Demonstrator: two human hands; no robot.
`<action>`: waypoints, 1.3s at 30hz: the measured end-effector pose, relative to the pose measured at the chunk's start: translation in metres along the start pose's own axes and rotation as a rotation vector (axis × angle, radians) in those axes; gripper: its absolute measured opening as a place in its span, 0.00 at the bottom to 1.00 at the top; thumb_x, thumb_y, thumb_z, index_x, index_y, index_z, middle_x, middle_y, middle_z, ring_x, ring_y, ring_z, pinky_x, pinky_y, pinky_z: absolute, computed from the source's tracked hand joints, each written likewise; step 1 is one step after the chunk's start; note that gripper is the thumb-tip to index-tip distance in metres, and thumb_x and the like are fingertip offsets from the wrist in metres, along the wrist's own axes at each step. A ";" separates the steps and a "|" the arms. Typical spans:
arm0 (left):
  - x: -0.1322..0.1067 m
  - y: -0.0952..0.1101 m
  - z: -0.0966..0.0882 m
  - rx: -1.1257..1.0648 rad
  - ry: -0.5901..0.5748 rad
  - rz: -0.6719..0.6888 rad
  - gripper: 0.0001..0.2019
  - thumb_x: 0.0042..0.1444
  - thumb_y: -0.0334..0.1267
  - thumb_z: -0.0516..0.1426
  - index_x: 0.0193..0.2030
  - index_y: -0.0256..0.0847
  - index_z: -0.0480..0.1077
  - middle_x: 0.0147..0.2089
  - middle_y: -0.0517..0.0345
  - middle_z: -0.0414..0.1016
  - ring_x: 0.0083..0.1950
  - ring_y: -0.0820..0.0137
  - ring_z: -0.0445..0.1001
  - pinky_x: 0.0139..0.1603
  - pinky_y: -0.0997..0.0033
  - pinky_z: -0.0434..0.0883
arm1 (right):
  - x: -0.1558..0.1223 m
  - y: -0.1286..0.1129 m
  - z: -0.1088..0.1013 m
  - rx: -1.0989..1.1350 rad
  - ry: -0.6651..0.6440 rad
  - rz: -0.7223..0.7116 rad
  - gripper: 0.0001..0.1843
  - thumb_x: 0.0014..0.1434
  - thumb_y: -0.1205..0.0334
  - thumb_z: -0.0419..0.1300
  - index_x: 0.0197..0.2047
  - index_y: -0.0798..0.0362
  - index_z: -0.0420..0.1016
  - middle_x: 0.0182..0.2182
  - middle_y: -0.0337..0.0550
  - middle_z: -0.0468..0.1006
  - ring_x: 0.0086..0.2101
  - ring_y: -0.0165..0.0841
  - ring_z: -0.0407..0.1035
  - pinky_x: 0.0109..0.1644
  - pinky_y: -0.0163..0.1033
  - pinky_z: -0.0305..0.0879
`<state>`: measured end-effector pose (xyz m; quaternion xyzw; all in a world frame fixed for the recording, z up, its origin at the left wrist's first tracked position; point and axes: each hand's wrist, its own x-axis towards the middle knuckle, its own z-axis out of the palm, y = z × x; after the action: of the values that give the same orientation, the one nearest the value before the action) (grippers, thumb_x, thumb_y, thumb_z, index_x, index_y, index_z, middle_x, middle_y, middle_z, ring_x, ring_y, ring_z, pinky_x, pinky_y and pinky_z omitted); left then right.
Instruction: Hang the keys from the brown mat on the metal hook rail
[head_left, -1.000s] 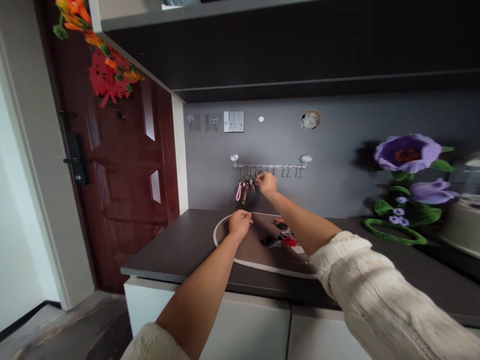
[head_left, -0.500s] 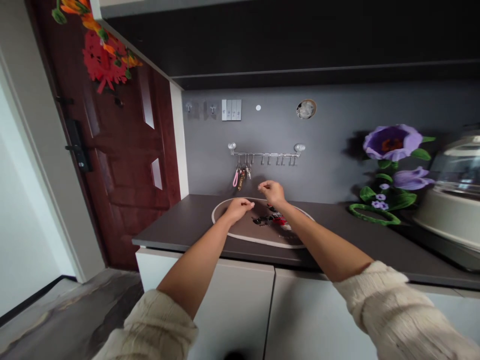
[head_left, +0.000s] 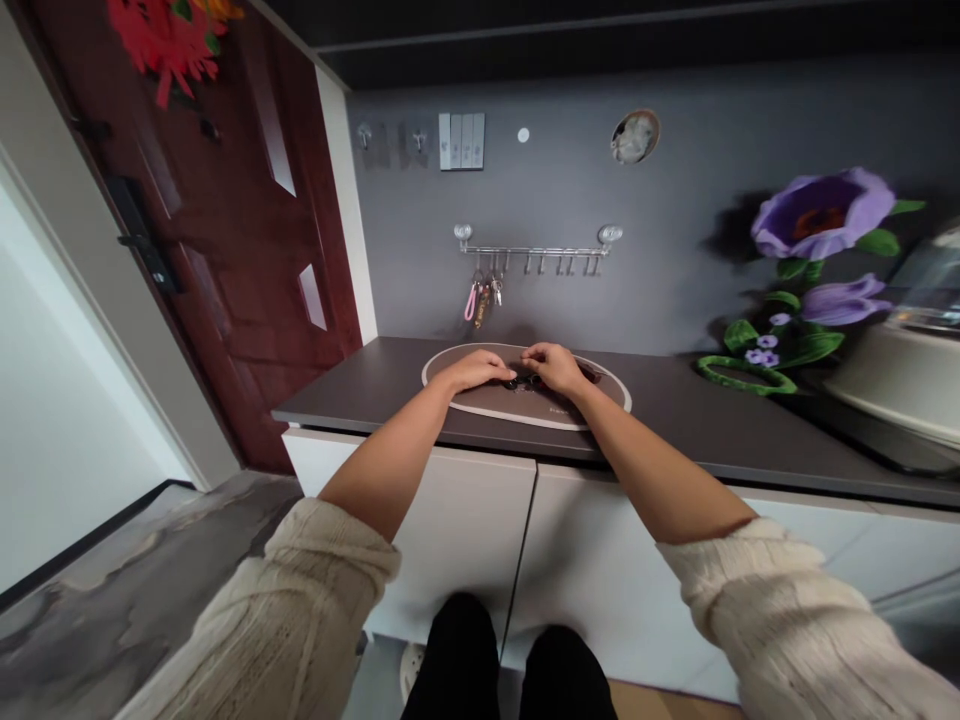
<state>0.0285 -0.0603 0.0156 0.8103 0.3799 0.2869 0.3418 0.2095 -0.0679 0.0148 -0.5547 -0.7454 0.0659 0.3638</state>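
Both my hands rest on an oval brown mat (head_left: 600, 412) with a white border, on the dark counter. My left hand (head_left: 474, 369) lies with its fingers curled and close together, the tips at a dark bunch of keys (head_left: 519, 382). My right hand (head_left: 553, 366) is closed over the same bunch from the right, covering most of it. On the wall above, a chrome hook rail (head_left: 536, 250) carries hanging keys (head_left: 481, 297) with a pink strap at its left end; the other hooks are bare.
A dark red door (head_left: 225, 230) stands to the left. Purple flower decorations (head_left: 817, 215) and a grey lidded appliance (head_left: 907, 380) sit at the right of the counter (head_left: 360, 385). White cabinet doors (head_left: 465, 540) lie below, with my legs in front.
My right hand came down from the hook rail to the mat and closed over the keys there. My left hand slid right to meet it. The view tilted downward.
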 end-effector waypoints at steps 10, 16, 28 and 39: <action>0.007 -0.009 0.002 0.035 -0.032 0.049 0.10 0.39 0.40 0.57 0.27 0.36 0.72 0.26 0.61 0.71 0.29 0.75 0.66 0.31 0.76 0.60 | 0.004 0.005 0.005 -0.084 -0.027 -0.031 0.08 0.49 0.63 0.56 0.31 0.54 0.74 0.28 0.39 0.76 0.29 0.26 0.66 0.36 0.30 0.58; 0.008 -0.008 0.002 0.025 -0.008 0.050 0.09 0.40 0.38 0.57 0.27 0.37 0.73 0.28 0.60 0.73 0.30 0.75 0.67 0.34 0.75 0.62 | 0.004 0.003 0.004 -0.082 -0.027 -0.030 0.08 0.49 0.63 0.55 0.30 0.54 0.74 0.27 0.39 0.75 0.28 0.27 0.66 0.36 0.31 0.58; 0.011 -0.012 0.003 -0.036 0.152 0.142 0.10 0.46 0.39 0.55 0.30 0.34 0.68 0.29 0.59 0.69 0.30 0.77 0.64 0.34 0.75 0.61 | 0.000 -0.009 -0.001 -0.046 -0.055 -0.020 0.09 0.50 0.62 0.54 0.31 0.55 0.74 0.28 0.40 0.75 0.29 0.27 0.66 0.36 0.31 0.58; 0.018 -0.019 0.001 -0.092 0.217 0.228 0.10 0.47 0.41 0.53 0.31 0.36 0.64 0.27 0.62 0.64 0.28 0.78 0.61 0.32 0.77 0.60 | 0.000 -0.010 0.002 0.265 -0.106 0.002 0.11 0.50 0.60 0.55 0.35 0.57 0.72 0.27 0.40 0.74 0.24 0.24 0.63 0.30 0.29 0.60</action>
<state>0.0313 -0.0368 0.0036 0.7958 0.3067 0.4267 0.3010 0.2002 -0.0710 0.0185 -0.4983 -0.7477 0.1935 0.3940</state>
